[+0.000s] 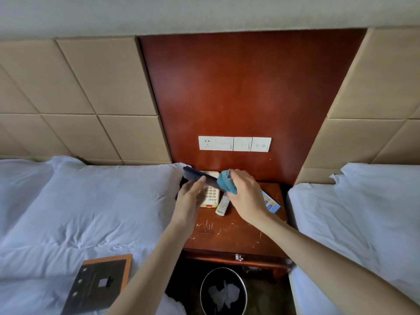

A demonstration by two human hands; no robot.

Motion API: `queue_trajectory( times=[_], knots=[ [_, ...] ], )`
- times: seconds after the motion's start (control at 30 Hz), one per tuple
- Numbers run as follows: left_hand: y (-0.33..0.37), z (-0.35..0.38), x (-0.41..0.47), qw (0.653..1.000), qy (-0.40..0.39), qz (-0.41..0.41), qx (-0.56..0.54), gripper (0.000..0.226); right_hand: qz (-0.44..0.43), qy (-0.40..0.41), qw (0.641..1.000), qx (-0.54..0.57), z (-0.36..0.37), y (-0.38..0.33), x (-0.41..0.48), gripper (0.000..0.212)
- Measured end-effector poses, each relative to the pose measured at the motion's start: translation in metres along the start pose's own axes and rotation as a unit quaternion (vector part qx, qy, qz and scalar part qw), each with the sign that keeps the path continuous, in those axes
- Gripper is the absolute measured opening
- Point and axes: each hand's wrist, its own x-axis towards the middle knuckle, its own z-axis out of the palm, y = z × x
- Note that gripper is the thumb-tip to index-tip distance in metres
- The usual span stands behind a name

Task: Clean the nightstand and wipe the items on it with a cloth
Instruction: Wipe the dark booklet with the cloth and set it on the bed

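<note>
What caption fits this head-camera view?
Left hand holds a dark folder over the nightstand while right hand wipes it with a blue cloth.

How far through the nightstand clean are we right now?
Mid-job, I'd judge. In hand: the left hand holds a dark flat folder above the nightstand while the right hand rubs the blue cloth on it. Possibly done: an orange-edged folder lies on the left bed, off the top. Left: the telephone, remote and blue leaflet sit unwiped-looking on the scratched top, which needs wiping too.
</note>
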Motion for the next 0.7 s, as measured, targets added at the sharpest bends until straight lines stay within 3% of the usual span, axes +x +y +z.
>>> queue_trajectory(
  times=[0.07, 0.13, 0.2, 0.3, 0.37, 0.47, 0.57, 0.7],
  knots=[
    [0.001, 0.005, -0.006, 0.990, -0.045, -0.034, -0.127, 0.022, -0.069, 0.013, 0.996, -0.054, -0.002, -0.005, 0.000, 0.040],
    [0.001, 0.006, -0.009, 0.976, -0.034, -0.031, -0.212, 0.019, -0.141, 0.016, 0.985, -0.098, -0.003, -0.006, -0.002, 0.042],
    [0.000, 0.003, -0.008, 0.967, -0.015, -0.019, -0.252, 0.022, -0.199, 0.007, 0.974, -0.103, -0.004, -0.004, -0.005, 0.039],
    [-0.003, -0.004, -0.010, 0.963, -0.009, -0.011, -0.270, 0.017, -0.216, -0.046, 0.973, -0.062, -0.007, -0.001, -0.010, 0.032],
    [-0.005, -0.010, -0.011, 0.959, 0.008, -0.009, -0.284, 0.017, -0.155, -0.118, 0.979, 0.051, -0.009, 0.004, -0.015, 0.030],
    [-0.004, -0.025, -0.010, 0.960, 0.024, 0.025, -0.277, 0.025, 0.010, -0.177, 0.962, 0.209, -0.011, 0.016, -0.024, 0.035],
    [-0.004, -0.037, -0.009, 0.966, 0.008, 0.040, -0.256, 0.029, 0.090, -0.164, 0.955, 0.230, -0.010, 0.024, -0.026, 0.043],
    [-0.006, -0.039, -0.008, 0.971, -0.012, 0.038, -0.235, 0.028, 0.116, -0.115, 0.966, 0.201, -0.004, 0.014, -0.015, 0.051]
  ],
)
